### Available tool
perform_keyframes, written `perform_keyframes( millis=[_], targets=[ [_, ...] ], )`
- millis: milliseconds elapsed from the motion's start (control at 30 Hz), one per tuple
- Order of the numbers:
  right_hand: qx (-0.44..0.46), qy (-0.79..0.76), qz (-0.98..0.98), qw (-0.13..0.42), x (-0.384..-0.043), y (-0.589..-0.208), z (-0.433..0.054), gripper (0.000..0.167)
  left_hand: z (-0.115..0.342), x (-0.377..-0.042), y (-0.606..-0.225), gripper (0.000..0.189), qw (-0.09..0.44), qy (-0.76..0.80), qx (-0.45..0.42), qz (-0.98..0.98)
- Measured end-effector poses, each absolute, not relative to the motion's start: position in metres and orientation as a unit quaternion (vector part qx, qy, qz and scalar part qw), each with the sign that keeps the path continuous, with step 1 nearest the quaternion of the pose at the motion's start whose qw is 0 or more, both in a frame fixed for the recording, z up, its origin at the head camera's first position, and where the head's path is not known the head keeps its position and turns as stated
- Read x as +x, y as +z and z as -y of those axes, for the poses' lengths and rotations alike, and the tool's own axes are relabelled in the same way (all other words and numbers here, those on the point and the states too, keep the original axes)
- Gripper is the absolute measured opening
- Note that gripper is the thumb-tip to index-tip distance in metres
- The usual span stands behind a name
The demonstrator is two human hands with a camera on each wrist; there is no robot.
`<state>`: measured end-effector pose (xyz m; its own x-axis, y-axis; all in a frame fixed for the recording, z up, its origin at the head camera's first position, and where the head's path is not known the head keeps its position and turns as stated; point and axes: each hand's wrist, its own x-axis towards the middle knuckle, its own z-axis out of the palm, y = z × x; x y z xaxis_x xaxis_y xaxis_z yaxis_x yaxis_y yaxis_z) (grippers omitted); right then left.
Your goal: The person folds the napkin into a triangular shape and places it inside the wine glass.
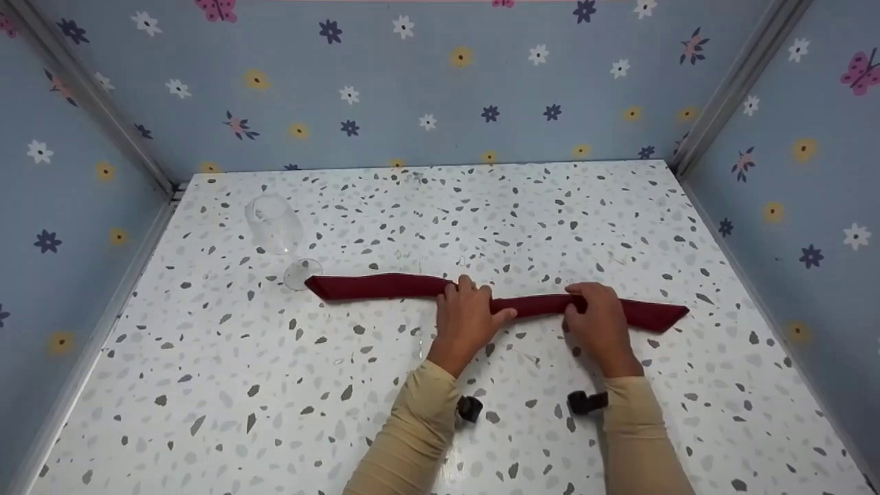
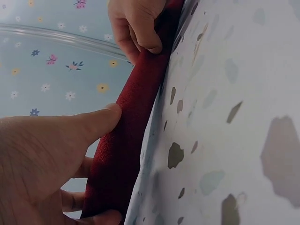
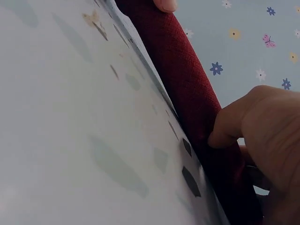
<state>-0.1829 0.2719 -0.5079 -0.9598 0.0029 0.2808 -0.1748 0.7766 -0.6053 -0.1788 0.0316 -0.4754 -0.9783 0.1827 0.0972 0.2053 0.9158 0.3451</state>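
A dark red cloth napkin (image 1: 385,286), folded into a long narrow strip with slanted ends, lies across the speckled table. My left hand (image 1: 467,316) grips it near its middle; in the left wrist view the thumb (image 2: 110,117) lies along the near face and the other fingers reach round the strip. Further right, my right hand (image 1: 599,323) pinches the same strip, its thumb (image 3: 225,129) against the cloth in the right wrist view. Part of the strip is hidden under each hand.
A clear stemmed glass (image 1: 275,223) is at the left, its round foot (image 1: 300,275) overlapped by the napkin's left tip. Flower-patterned blue panels (image 1: 426,82) enclose the speckled white table (image 1: 275,426) at the back and both sides.
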Motion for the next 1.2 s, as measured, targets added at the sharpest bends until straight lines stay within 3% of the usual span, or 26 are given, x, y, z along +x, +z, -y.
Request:
perform_keyframes(
  millis=[367,800,1200],
  targets=[
    [0.015,0.324,0.927,0.187,-0.1827,-0.5059,-0.2707,0.021,-0.0358,-0.1795,-0.4775,0.064,0.024,-0.164,-0.121,0.979],
    [-0.020,0.258,0.943,0.209,-0.1803,-0.5001,-0.2671,0.012,-0.0376,-0.1774,-0.4770,0.049,0.042,-0.155,-0.123,0.979],
    [-0.006,0.234,0.961,0.149,-0.1801,-0.5009,-0.2652,0.022,-0.0400,-0.1787,-0.4757,0.043,0.031,-0.160,-0.113,0.980]
  ],
)
